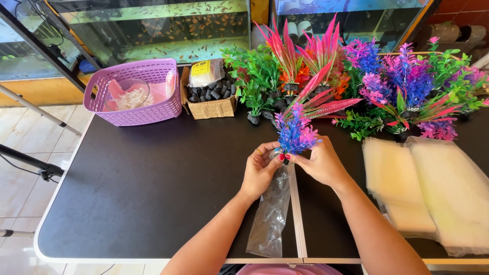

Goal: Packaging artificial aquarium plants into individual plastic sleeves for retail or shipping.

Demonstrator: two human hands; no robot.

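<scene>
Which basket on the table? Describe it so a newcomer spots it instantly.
On the black table, look to the far left corner, in front of the fish tank. The lilac plastic basket sits there, left of the small cardboard box. It alone has latticed walls and handle slots.

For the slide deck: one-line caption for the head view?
Both hands, left and right, hold a blue-pink plastic plant over a clear bag.

A blue-and-pink plastic plant sprig (pixel 295 135) stands out against the matte black counter (pixel 153 188) with its white edge. Nearby are a lilac slotted plastic basket (pixel 135 91), a brown cardboard box (pixel 211 104) of black pieces and pale yellowish clear bags (pixel 428 188).
</scene>
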